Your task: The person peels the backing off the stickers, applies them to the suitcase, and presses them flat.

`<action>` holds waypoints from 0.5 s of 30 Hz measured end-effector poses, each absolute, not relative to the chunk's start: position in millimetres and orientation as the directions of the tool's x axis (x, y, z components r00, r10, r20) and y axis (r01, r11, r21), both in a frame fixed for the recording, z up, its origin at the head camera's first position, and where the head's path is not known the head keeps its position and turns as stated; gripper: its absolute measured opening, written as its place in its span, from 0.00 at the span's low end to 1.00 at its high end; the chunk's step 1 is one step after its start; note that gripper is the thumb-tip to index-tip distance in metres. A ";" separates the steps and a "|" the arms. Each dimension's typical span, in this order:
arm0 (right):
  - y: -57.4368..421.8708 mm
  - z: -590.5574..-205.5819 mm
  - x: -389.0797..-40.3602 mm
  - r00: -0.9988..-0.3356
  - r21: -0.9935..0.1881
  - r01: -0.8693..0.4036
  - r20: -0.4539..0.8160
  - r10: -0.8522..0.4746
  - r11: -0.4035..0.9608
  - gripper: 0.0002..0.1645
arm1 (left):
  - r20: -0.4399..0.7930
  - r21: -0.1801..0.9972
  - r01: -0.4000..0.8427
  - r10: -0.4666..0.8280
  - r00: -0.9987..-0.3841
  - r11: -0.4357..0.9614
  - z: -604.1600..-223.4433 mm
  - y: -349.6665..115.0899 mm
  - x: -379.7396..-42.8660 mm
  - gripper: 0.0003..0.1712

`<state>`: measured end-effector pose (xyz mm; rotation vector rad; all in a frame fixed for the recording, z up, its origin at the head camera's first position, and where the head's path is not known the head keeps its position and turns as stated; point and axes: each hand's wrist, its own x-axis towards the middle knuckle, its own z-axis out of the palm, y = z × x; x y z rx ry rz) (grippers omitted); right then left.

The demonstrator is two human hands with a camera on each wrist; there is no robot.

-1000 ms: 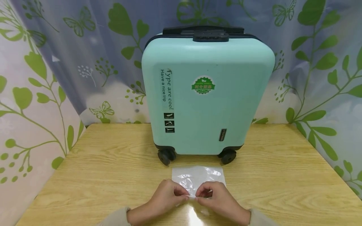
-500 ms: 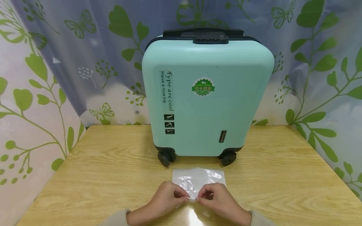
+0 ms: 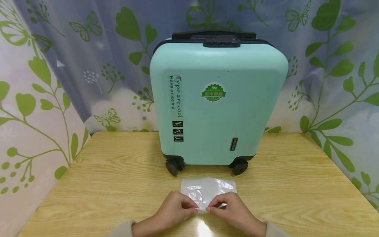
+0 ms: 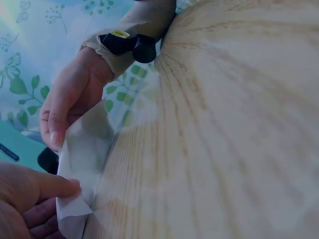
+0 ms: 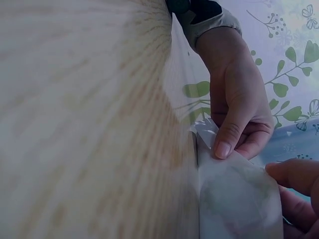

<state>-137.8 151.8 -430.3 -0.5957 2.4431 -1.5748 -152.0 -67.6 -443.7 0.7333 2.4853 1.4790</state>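
A flat plastic bag [image 3: 204, 191], shiny and whitish, lies on the wooden table in front of the suitcase. My left hand [image 3: 174, 209] pinches its near edge between thumb and fingers. Just to the right, my right hand [image 3: 232, 209] pinches the same edge, leaving a small gap between the two hands. In the left wrist view, the left thumb [image 4: 60, 186] lies on the slightly raised bag edge [image 4: 82, 154]. The right wrist view has the right hand's fingertips [image 5: 279, 170] on the bag's edge. What, if anything, is inside the bag is unclear.
A mint-green suitcase [image 3: 219, 121] stands upright on black wheels [image 3: 239, 167] behind the bag. The wooden table [image 3: 296, 184] spreads to both sides. Behind and beside it hangs a leaf-patterned curtain [image 3: 124, 82].
My right hand has shifted very slightly to the right along the bag's edge, widening the gap a little. The left hand keeps its grip, and the whole head view has tilted slightly.
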 end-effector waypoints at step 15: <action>154.9 -430.6 -139.3 -0.899 -0.862 -0.293 0.101 -0.427 0.413 0.09 | 0.102 0.861 0.319 0.480 -0.871 0.396 -445.0 -68.0 -153.3 0.04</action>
